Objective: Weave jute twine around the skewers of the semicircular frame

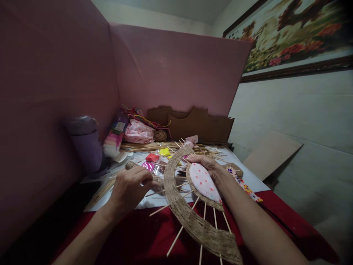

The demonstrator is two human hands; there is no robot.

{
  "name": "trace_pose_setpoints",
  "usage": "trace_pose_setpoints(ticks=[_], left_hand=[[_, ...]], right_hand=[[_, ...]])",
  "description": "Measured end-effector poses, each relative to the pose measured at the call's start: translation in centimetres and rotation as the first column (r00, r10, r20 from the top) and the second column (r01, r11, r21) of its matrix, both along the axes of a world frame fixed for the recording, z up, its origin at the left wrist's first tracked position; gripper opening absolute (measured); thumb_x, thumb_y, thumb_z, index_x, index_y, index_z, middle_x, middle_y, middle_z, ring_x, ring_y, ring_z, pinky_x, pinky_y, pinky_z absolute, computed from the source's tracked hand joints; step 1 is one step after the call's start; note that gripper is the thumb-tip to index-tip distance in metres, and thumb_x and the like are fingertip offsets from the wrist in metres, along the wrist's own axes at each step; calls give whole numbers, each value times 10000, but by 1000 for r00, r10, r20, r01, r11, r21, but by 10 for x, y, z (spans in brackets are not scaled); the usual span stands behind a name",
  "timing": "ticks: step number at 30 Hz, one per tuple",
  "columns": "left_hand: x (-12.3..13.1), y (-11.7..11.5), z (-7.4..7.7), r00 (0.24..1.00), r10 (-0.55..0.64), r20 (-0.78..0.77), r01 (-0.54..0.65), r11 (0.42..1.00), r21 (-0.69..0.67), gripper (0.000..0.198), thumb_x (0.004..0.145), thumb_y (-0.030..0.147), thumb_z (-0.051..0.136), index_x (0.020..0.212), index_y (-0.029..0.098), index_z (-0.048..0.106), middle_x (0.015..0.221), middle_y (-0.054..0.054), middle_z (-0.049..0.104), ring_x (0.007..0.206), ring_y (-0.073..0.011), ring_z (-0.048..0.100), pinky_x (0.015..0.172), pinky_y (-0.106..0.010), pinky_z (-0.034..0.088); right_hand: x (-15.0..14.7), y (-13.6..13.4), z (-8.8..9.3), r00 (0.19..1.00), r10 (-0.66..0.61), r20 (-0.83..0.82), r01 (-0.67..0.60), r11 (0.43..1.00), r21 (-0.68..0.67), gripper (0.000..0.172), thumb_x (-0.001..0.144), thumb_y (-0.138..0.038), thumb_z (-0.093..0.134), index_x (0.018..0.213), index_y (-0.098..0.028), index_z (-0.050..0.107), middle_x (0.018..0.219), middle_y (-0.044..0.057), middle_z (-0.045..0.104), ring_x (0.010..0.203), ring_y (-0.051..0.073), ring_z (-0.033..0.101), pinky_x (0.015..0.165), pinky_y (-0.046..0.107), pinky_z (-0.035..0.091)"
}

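A round woven piece lies in front of me: a wide jute twine band [190,213] wound over thin wooden sticks [176,237] that spread from a pink dotted fabric centre [203,182]. My right hand [207,165] grips the far edge of the centre, fingers curled over its twine rim. My left hand [129,187] is closed in a pinch on a strand of twine [132,165] at the left side of the band.
A purple cup [86,141] stands at the left by the pink partition [176,66]. Behind the work lie a pink fabric bundle [138,131], a twine ball [160,135], cardboard pieces [198,125], loose sticks [149,146] and coloured scraps on white paper over a red cloth [154,235].
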State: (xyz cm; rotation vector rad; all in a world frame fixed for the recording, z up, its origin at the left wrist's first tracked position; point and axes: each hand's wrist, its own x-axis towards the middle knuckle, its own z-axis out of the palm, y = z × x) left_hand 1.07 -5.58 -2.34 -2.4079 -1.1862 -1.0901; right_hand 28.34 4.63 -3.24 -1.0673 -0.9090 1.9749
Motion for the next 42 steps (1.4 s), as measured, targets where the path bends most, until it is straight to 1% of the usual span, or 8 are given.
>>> trace_pose_setpoints(ticks=[7, 19, 23, 28, 30, 33, 38, 42], left_hand=[[0, 0, -2, 996, 74, 47, -70, 995, -77, 165, 777, 332, 662, 674, 217, 719, 565, 17, 665, 509, -115, 568, 541, -225, 377], [4, -1, -4, 976, 1, 218, 51, 971, -232, 157, 785, 311, 653, 709, 199, 734, 525, 24, 660, 440, -77, 520, 464, -179, 367], [5, -1, -5, 979, 37, 202, 7, 977, -212, 175, 793, 317, 641, 711, 198, 738, 557, 7, 680, 460, -84, 537, 480, -191, 374], [7, -2, -5, 976, 91, 199, -45, 973, -228, 264, 776, 366, 648, 589, 189, 709, 460, 14, 618, 414, -82, 483, 461, -217, 333], [8, -2, -4, 965, 86, 246, -11, 956, -292, 271, 773, 373, 647, 586, 186, 706, 452, 16, 610, 408, -81, 468, 445, -216, 326], [9, 0, -6, 922, 57, 384, 115, 905, -410, 220, 768, 355, 647, 659, 180, 724, 547, -6, 674, 483, -103, 548, 470, -210, 393], [12, 1, -8, 758, 21, 652, 354, 826, -438, 141, 676, 238, 694, 791, 179, 753, 766, -56, 751, 694, -164, 675, 631, -247, 523], [14, -2, -4, 761, 52, 646, 391, 758, -522, 140, 682, 232, 680, 779, 159, 751, 632, -40, 711, 523, -125, 608, 508, -220, 487]], right_hand=[[1, -1, 0, 998, 11, -69, -11, 1000, 12, 116, 826, -83, 488, 833, -94, 603, 577, 51, 700, 457, 156, 649, 507, 247, 548], [-2, -4, 1, 988, 16, -155, -14, 1000, 18, 114, 844, -100, 494, 868, -83, 605, 607, 61, 707, 505, 174, 673, 536, 270, 565], [-3, -5, 2, 983, 15, -181, -9, 999, 31, 134, 837, -72, 481, 878, -91, 607, 616, 52, 710, 504, 163, 672, 527, 250, 559], [-2, -2, 0, 976, 21, -217, -14, 999, 38, 150, 844, -78, 470, 909, -99, 604, 635, 47, 712, 526, 161, 678, 564, 256, 568], [-2, -1, -1, 974, 26, -225, -19, 999, 34, 151, 848, -82, 469, 919, -101, 601, 631, 43, 709, 524, 157, 676, 582, 259, 571], [-1, 0, -3, 973, 43, -228, -40, 999, 19, 147, 867, -111, 458, 915, -96, 596, 596, 44, 695, 503, 165, 669, 575, 284, 576], [-3, 0, -2, 969, 39, -243, -38, 999, 10, 157, 888, -143, 449, 926, -86, 590, 634, 67, 708, 528, 179, 682, 587, 303, 583], [-5, -1, 0, 966, 19, -259, -19, 1000, 2, 165, 889, -120, 442, 954, -71, 585, 651, 74, 711, 560, 182, 692, 647, 313, 584]])
